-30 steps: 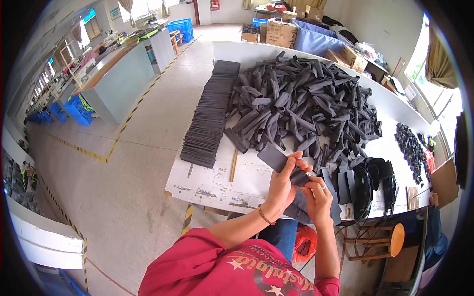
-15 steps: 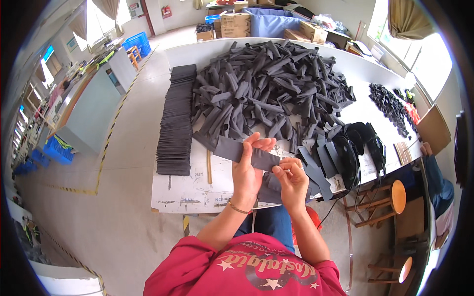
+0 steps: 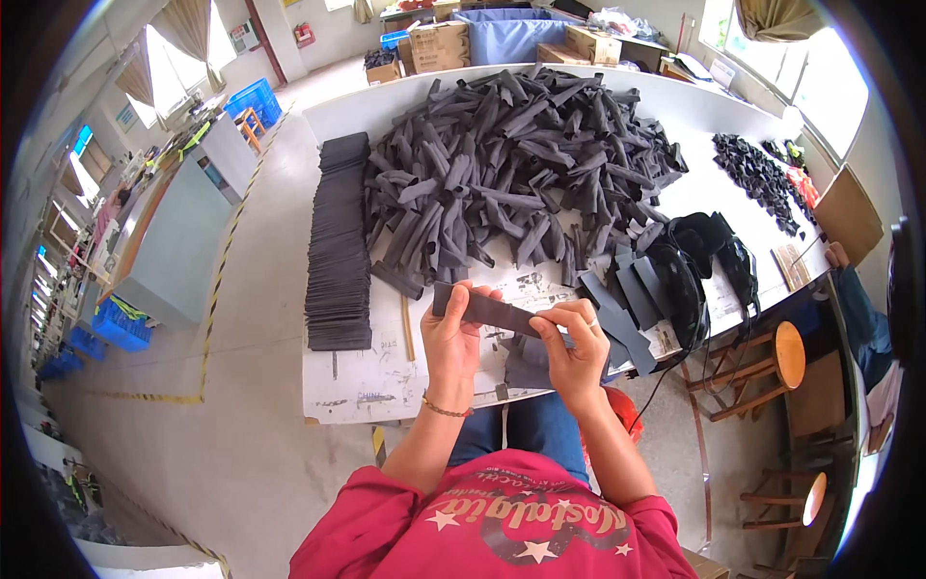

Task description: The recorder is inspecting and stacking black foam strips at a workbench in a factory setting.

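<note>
A dark grey fabric strip [image 3: 500, 314] is stretched between my hands above the near part of the white table [image 3: 386, 376]. My left hand [image 3: 453, 333] pinches its left end between thumb and fingers. The right end is gripped by my right hand [image 3: 571, 345], thumb against fingertips. Below and behind the strip lie several dark flat pieces [image 3: 529, 365], partly hidden by my right hand. To the left stands a long, neat stack of flat dark strips [image 3: 338, 251]. A big heap of loose, curled dark strips [image 3: 521, 174] covers the table's middle and far side.
Flat dark panels [image 3: 617, 318] and a black strapped item [image 3: 690, 280] with a cord lie at the right. Farther right are a pile of small black pieces [image 3: 757, 183] and wooden stools [image 3: 772, 372]. A thin wooden stick [image 3: 407, 328] lies beside the stack.
My left hand has moved left and slightly down, its raised fingers now curled onto the strip's end. The strip looks narrower and is turned differently. The whole view has shifted slightly.
</note>
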Demonstrator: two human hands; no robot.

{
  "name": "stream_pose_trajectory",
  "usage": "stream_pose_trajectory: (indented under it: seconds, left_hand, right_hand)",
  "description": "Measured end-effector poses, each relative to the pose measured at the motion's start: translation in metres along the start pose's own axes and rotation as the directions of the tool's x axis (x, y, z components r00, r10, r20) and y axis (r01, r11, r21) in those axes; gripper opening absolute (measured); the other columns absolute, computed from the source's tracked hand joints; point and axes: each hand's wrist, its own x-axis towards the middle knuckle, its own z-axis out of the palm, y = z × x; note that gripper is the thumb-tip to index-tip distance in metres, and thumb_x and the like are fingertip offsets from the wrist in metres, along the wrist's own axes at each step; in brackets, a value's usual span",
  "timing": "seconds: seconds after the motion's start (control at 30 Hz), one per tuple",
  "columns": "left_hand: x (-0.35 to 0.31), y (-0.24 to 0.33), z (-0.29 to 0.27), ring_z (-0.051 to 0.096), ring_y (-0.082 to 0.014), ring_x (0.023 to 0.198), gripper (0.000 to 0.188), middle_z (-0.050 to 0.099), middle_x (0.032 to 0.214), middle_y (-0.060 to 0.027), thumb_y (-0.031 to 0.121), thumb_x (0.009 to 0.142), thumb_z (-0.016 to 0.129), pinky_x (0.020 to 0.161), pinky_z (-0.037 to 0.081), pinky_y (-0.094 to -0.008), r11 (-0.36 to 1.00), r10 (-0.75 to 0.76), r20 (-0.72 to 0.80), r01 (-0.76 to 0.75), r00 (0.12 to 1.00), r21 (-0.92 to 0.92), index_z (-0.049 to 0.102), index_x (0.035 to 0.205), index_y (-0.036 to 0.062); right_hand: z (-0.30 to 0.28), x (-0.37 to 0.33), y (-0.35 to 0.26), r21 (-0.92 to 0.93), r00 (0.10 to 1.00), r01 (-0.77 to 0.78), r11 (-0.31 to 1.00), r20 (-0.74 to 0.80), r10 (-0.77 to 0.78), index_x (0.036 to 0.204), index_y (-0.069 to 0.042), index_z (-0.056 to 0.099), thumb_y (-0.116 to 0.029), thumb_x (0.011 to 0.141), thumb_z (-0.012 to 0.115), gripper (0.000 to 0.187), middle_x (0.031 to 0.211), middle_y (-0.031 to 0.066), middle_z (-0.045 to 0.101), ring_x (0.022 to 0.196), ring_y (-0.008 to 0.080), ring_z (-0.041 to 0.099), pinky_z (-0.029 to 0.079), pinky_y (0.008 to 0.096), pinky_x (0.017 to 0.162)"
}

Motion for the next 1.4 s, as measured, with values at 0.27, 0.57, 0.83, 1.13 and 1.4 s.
stream_pose_trajectory:
  seconds: [0.27,0.57,0.83,1.13,1.4]
  left_hand:
    - [-0.003,0.011,-0.005,0.067,-0.0352,0.1,0.022,0.069,0.102,-0.0185,0.011,0.093,0.064,0.092,0.053,-0.0441,0.999,0.026,0.101,-0.03,0.995,0.036,0.063,0.11,-0.0026]
    - [-0.005,0.001,-0.013,0.06,-0.0139,0.081,0.027,0.061,0.091,-0.0027,0.03,0.093,0.067,0.071,0.055,-0.0296,0.989,-0.145,-0.202,0.15,0.969,0.007,0.058,0.102,0.0057]
    - [0.008,0.01,-0.019,0.061,-0.0123,0.067,0.016,0.066,0.078,-0.0046,0.017,0.089,0.072,0.065,0.05,-0.0239,0.94,-0.17,-0.227,0.227,0.959,0.256,0.067,0.089,0.0017]
    - [-0.008,-0.014,-0.015,0.061,-0.0106,0.068,0.017,0.067,0.077,-0.0047,0.016,0.09,0.068,0.065,0.047,-0.0237,0.829,-0.388,0.08,0.31,0.918,0.465,0.069,0.089,-0.0007]
    - [-0.009,-0.019,-0.021,0.061,-0.0089,0.068,0.014,0.066,0.076,-0.0037,0.013,0.088,0.071,0.063,0.047,-0.0223,0.834,-0.295,0.029,0.243,0.955,0.496,0.068,0.09,-0.0002]
  right_hand:
    - [-0.003,-0.008,0.012,0.201,0.978,-0.207,0.958,0.033,0.204,0.087,0.001,0.069,0.0,0.081,0.073,0.007,0.081,0.0083,0.065,0.073,0.0157,0.06,0.047,0.0263,0.066]
    - [-0.012,0.003,0.016,-0.312,0.852,0.504,0.805,0.027,-0.523,0.092,-0.007,0.07,-0.003,0.059,0.083,0.036,0.089,0.0018,0.061,0.073,0.0219,0.058,0.048,0.0334,0.06]
    - [-0.03,-0.005,0.016,-0.197,0.8,0.515,0.834,0.459,-0.386,0.112,-0.008,0.065,-0.03,0.067,0.082,0.054,0.111,0.0042,0.057,0.098,0.0268,0.055,0.044,0.0406,0.082]
    - [-0.018,-0.014,0.035,0.279,0.746,-0.653,0.704,0.399,0.533,0.106,0.001,0.067,-0.013,0.093,0.066,0.019,0.081,-0.0037,0.059,0.073,0.0048,0.051,0.043,0.0204,0.069]
    - [-0.015,-0.03,0.044,0.254,0.724,-0.679,0.689,0.384,0.572,0.102,-0.001,0.069,-0.019,0.094,0.067,0.02,0.082,-0.0043,0.061,0.073,0.0026,0.051,0.042,0.0188,0.064]
